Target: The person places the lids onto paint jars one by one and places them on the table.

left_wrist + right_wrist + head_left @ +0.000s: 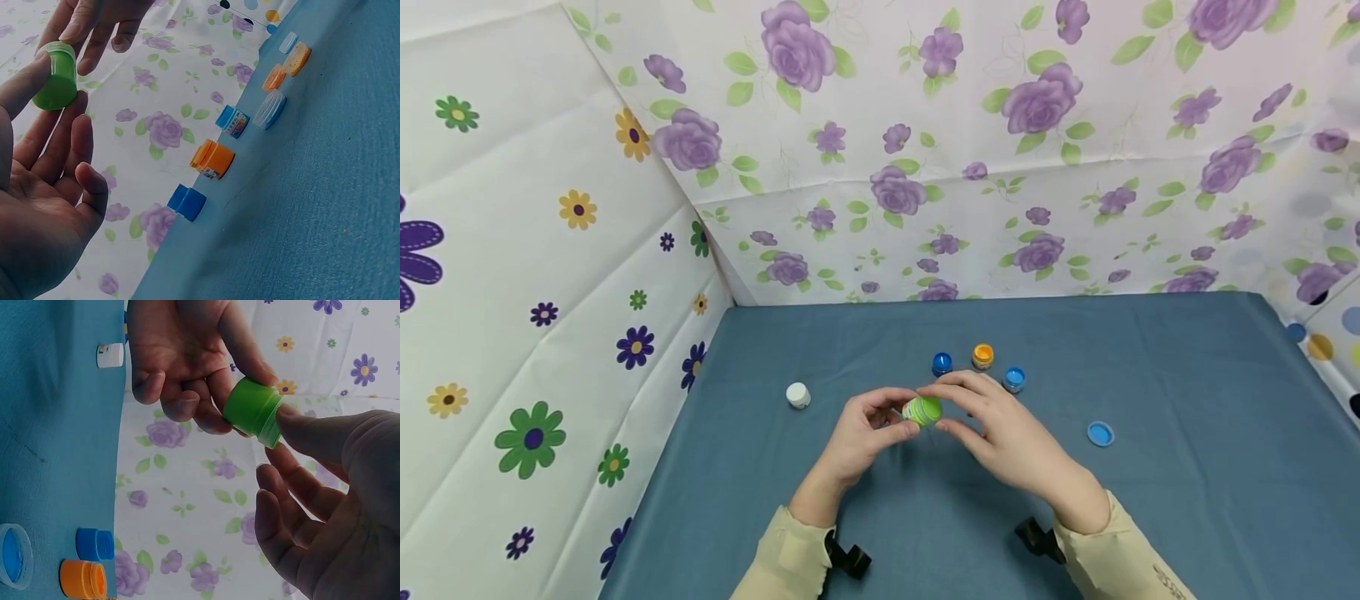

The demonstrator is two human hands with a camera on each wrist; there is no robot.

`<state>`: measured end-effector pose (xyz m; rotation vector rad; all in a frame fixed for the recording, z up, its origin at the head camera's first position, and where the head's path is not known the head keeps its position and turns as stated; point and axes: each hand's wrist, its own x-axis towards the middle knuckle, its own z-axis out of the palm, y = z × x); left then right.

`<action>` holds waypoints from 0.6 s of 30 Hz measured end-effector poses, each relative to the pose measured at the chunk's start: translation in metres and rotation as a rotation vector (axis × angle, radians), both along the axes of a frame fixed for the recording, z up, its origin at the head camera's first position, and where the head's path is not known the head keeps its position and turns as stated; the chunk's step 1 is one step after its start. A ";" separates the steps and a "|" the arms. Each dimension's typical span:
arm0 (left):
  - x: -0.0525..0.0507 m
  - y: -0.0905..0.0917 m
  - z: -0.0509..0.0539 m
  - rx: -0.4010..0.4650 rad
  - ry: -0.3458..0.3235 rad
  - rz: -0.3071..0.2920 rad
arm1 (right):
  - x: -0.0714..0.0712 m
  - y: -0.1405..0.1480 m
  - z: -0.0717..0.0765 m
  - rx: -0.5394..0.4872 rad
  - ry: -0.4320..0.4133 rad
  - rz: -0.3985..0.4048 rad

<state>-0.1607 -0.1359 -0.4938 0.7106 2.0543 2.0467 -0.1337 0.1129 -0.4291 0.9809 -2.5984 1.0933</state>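
Note:
A small green paint jar (922, 410) is held up above the table, tilted, between both hands. My left hand (874, 429) pinches its body between thumb and fingers. At the other end, the thumb and fingertips of my right hand (1000, 425) grip the pale ridged lid (270, 428), which sits on the jar. Beyond the right hand stand a dark blue paint jar (942, 363), an orange one (982, 357) and a light blue one (1014, 380). In the left wrist view the other fingers of the left hand (50, 187) are loosely bent.
A white-capped jar (798, 395) stands to the left on the blue cloth-covered table (737, 500). A blue lid (1101, 433) lies to the right. Orange lids (297, 59) show in the left wrist view. Flowered sheets (865, 125) hang behind and at the sides.

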 end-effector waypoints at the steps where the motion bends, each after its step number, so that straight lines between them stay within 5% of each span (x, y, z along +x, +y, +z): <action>1: 0.000 0.000 0.000 0.000 0.005 -0.003 | 0.000 0.000 0.000 0.001 0.002 -0.001; 18: -0.001 -0.001 0.001 -0.003 0.030 0.005 | -0.002 -0.007 -0.003 0.046 0.034 -0.105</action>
